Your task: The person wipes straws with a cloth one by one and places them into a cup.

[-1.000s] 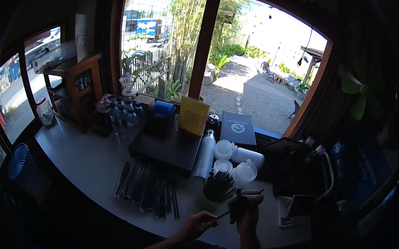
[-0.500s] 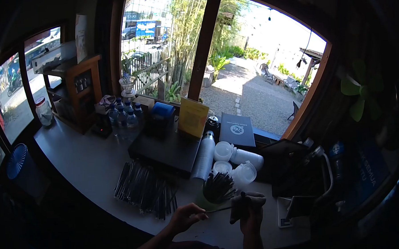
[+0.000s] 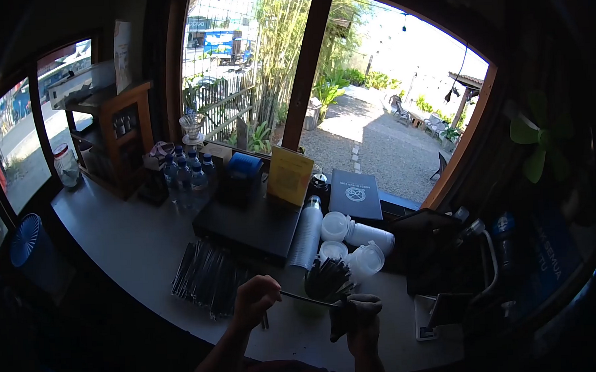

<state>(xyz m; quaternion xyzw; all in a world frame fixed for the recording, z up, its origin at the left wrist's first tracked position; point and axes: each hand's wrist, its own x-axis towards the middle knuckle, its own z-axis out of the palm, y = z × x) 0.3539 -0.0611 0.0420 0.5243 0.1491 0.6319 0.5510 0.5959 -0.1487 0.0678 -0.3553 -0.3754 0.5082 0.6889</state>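
My left hand is closed, pinching one end of a thin black straw. The straw slants down to the right into a dark grey cloth. My right hand is closed around that cloth from below, and the cloth hides the straw's other end. Just behind the hands, more black straws stand bunched in a green cup. A heap of black straws lies on the counter beyond my left forearm, which covers part of it.
Stacked clear plastic cups and round lids lie behind the green cup. A black box holds up a yellow sign. Water bottles stand at back left. A tablet is at right on the counter.
My left hand has moved left and up with the straw's end, so more straw shows. My right hand and the cloth have shifted slightly left and down.
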